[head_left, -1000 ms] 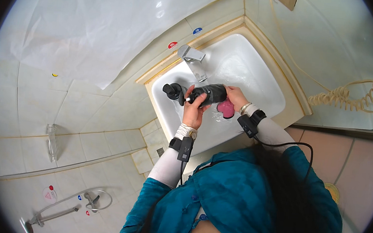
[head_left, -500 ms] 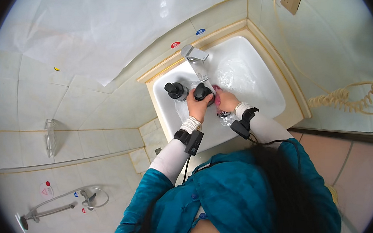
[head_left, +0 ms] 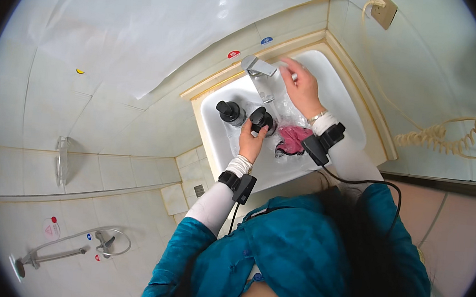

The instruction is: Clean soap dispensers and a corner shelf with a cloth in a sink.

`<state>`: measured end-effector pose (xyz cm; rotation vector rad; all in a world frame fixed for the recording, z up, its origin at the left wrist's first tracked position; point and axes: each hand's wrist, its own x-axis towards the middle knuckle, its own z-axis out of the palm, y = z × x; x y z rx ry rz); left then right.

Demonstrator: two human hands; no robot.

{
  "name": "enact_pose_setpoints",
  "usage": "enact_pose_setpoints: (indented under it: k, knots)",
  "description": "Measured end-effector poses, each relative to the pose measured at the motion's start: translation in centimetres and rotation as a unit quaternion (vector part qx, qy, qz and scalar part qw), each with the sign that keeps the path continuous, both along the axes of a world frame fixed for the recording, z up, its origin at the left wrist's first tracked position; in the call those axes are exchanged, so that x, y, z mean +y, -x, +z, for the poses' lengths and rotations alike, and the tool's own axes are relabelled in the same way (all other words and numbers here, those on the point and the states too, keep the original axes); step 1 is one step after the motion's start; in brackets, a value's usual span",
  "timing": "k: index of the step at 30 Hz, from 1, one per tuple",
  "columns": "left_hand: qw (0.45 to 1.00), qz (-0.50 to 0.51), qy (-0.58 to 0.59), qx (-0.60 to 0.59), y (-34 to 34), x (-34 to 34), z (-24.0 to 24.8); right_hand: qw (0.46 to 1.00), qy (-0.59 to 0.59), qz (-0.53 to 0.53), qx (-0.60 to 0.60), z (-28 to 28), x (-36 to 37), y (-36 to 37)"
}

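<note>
Inside the white sink (head_left: 355,122), my left hand (head_left: 251,141) is closed around a black pump bottle (head_left: 262,120). A second black-topped pump bottle (head_left: 231,113) stands to its left. Just right of the held bottle lies a wet, crumpled pink cloth (head_left: 293,139) with dark edging. My right hand (head_left: 301,87) is raised beside the chrome faucet (head_left: 260,67), its fingers apart and holding nothing; fingertips are close to the faucet lever, and I cannot tell whether they touch it. Water in the basin looks stirred and bubbly.
A pale ledge with tiled wall (head_left: 338,37) borders the sink at the back. To the right, a coiled cream cord (head_left: 440,138) hangs by the wall, with a socket (head_left: 383,11) above. A hand shower (head_left: 27,266) is mounted at lower left.
My right hand has let go of the pink cloth and moved up toward the faucet. The cloth now lies in the sink. My left hand keeps hold of the bottle.
</note>
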<state>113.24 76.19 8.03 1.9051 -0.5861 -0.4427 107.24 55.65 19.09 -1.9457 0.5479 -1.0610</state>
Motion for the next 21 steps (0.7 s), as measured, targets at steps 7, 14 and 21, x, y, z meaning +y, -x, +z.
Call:
enact_pose_setpoints:
  k: [7,14,21]
  knots:
    - [0.994,-0.055,0.031,-0.094,-0.1,-2.0,1.5,0.989,-0.102,0.102,-0.038,0.5,0.5,-1.4]
    - [0.991,0.059,0.054,-0.106,1.1,-4.1,0.6,0.978,-0.099,0.011,0.186,-7.9,-1.6,0.7]
    - [0.990,0.022,-0.018,-0.136,0.5,-5.0,2.5,0.811,0.004,0.369,0.455,-11.1,1.9,6.3]
